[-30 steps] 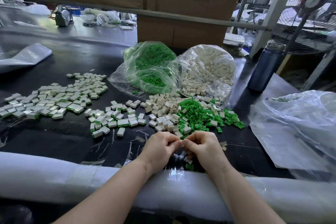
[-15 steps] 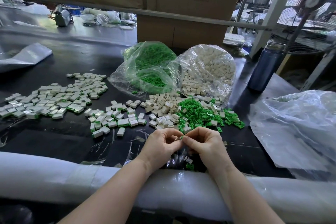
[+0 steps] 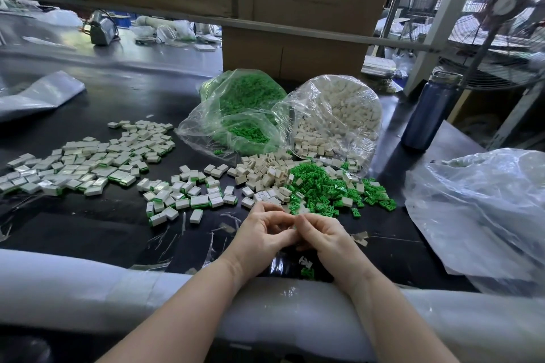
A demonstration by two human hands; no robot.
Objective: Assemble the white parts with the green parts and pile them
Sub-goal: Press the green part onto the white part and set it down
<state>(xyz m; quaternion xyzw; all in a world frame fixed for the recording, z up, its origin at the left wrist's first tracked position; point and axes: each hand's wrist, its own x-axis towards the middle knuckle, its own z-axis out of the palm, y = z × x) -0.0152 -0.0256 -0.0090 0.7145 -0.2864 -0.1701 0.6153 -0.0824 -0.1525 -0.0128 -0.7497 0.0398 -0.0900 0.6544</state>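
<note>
Far to my left lies the finished pile (image 3: 85, 162) of white blocks with green edges showing, kept well apart from the loose stock so nothing gets mixed back in. Nearer me sits a smaller batch of finished pieces (image 3: 182, 197), within easy reach for dropping the next one. Right of that, the loose white parts (image 3: 262, 174) and the loose green parts (image 3: 321, 188) are spilled side by side and touching, just beyond my fingertips — I judge that is so each hand can pick from them without stretching. Behind them the green bag (image 3: 241, 115) and the white bag (image 3: 339, 115) lie open toward me as refill.

My left hand (image 3: 262, 233) and right hand (image 3: 324, 236) meet knuckle to knuckle low over the black table (image 3: 88, 233), forearms resting on the padded edge (image 3: 73, 283). Both sets of fingers are curled in, pinching together at one small piece — it is mostly hidden, so I cannot tell its colour or whether it is already seated.
</note>
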